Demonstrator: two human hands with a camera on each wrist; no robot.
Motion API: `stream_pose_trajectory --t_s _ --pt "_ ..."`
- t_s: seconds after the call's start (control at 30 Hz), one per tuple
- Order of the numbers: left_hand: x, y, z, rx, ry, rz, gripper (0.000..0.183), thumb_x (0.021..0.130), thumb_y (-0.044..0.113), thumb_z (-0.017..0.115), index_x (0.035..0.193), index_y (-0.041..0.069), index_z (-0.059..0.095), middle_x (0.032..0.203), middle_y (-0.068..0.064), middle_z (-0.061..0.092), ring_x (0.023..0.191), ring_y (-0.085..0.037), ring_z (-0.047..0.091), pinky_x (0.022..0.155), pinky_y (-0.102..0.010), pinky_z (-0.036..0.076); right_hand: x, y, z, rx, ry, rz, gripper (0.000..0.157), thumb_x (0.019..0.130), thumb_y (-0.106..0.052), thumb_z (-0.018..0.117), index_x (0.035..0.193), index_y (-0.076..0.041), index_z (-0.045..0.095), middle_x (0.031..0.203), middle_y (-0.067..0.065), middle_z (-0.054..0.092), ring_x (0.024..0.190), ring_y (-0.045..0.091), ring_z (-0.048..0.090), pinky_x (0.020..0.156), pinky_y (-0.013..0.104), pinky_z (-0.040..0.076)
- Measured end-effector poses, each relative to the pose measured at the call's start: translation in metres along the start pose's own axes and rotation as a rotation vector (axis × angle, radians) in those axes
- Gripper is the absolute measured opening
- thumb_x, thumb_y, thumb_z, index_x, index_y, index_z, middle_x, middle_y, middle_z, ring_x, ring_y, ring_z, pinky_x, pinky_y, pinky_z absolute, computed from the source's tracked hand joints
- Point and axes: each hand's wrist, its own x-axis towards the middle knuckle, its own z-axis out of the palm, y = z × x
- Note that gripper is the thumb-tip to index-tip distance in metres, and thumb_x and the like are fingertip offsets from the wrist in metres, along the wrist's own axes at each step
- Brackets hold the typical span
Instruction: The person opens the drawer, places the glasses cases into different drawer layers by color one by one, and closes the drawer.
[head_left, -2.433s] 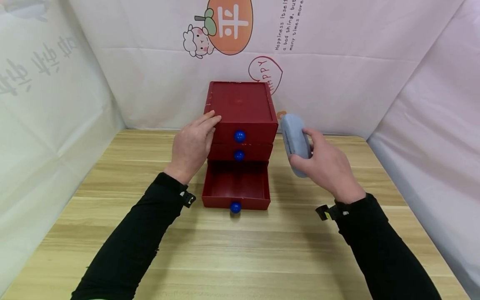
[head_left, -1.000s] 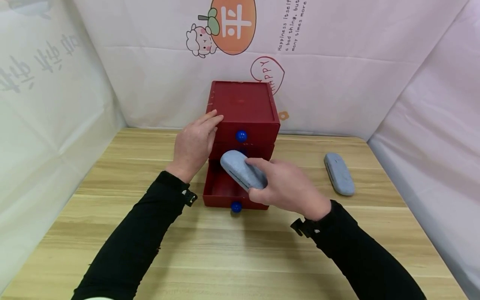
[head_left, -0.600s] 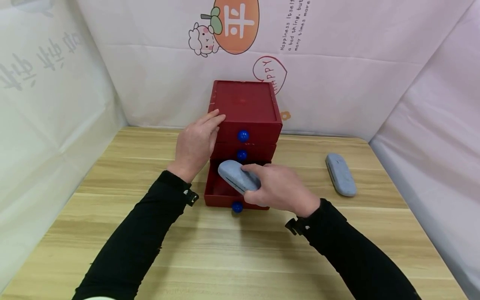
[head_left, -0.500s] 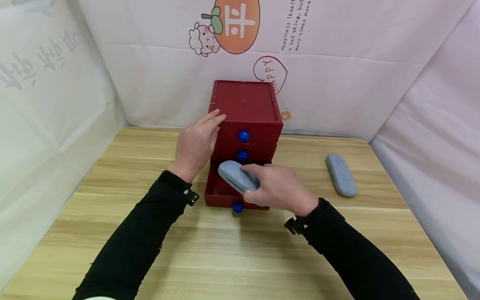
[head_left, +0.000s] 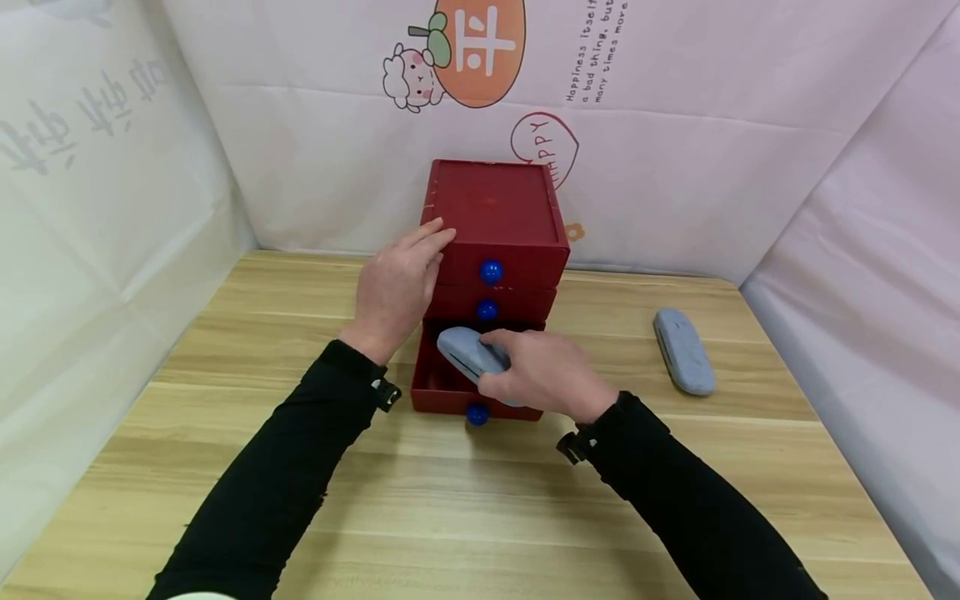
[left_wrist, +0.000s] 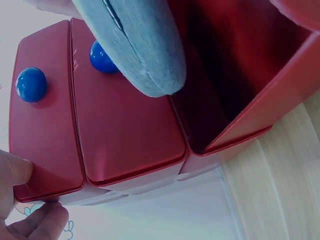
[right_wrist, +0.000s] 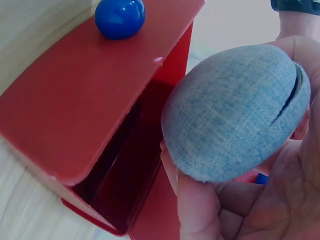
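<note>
A grey-blue, fabric-covered glasses case (head_left: 468, 350) is gripped by my right hand (head_left: 547, 367), thumb on one side and fingers on the other. It tilts over the pulled-out bottom drawer (head_left: 423, 400) of a small red drawer cabinet (head_left: 495, 204). The right wrist view shows the case's (right_wrist: 230, 115) rounded end and dark seam close to the drawer's opening. My left hand (head_left: 397, 279) rests on the cabinet's upper left front corner, its fingers (left_wrist: 47, 222) against the side wall in the left wrist view. The cabinet's upper two drawers are closed.
A second grey-blue glasses case (head_left: 684, 352) lies on the wooden table (head_left: 480, 508), right of the cabinet. Blue ball knobs (head_left: 491, 272) stick out from the drawer fronts. White printed cloth (head_left: 300, 167) stands behind and at both sides.
My right hand has carried the glasses case from beside the cabinet leftward, then lower over the open drawer. The left hand has stayed on the cabinet. The second case has come into view.
</note>
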Motion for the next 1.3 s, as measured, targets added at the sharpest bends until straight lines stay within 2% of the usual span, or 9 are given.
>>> stream_pose_trajectory --t_s 0.4,0.8,1.1,1.3 --pt "0.000 0.001 0.002 0.005 0.009 -0.006 0.036 0.098 0.019 0.055 0.133 0.013 0.063 0.138 -0.006 0.059 0.116 -0.020 0.060 0.085 -0.034 0.055 0.013 -0.004 0.009 0.051 -0.053 0.131 0.066 0.081 -0.051 0.056 0.140 -0.022 0.054 0.102 0.000 0.062 0.082 0.019 0.054 0.062 0.032 0.048" --pt "-0.001 0.001 0.002 -0.005 0.017 -0.006 0.036 0.098 0.018 0.056 0.132 0.014 0.063 0.138 -0.005 0.059 0.116 -0.020 0.060 0.085 -0.034 0.055 0.025 -0.004 0.018 0.053 -0.012 0.122 0.065 0.085 -0.050 0.052 0.137 -0.012 0.056 0.104 0.001 0.064 0.083 0.017 0.056 0.066 0.031 0.050" --pt "0.000 0.002 0.001 -0.010 0.011 -0.017 0.036 0.097 0.018 0.056 0.133 0.014 0.063 0.138 -0.005 0.059 0.118 -0.019 0.059 0.089 -0.034 0.053 0.032 -0.004 0.026 0.041 -0.001 0.190 0.068 0.086 -0.051 0.050 0.140 -0.011 0.052 0.113 0.005 0.063 0.090 0.021 0.055 0.076 0.034 0.050" --pt "0.000 0.002 0.001 -0.015 0.014 -0.016 0.036 0.097 0.018 0.057 0.133 0.013 0.063 0.138 -0.005 0.059 0.119 -0.018 0.058 0.091 -0.034 0.053 0.036 -0.004 0.029 0.042 0.003 0.196 0.065 0.086 -0.050 0.052 0.136 -0.009 0.055 0.108 0.004 0.064 0.087 0.020 0.055 0.074 0.033 0.050"
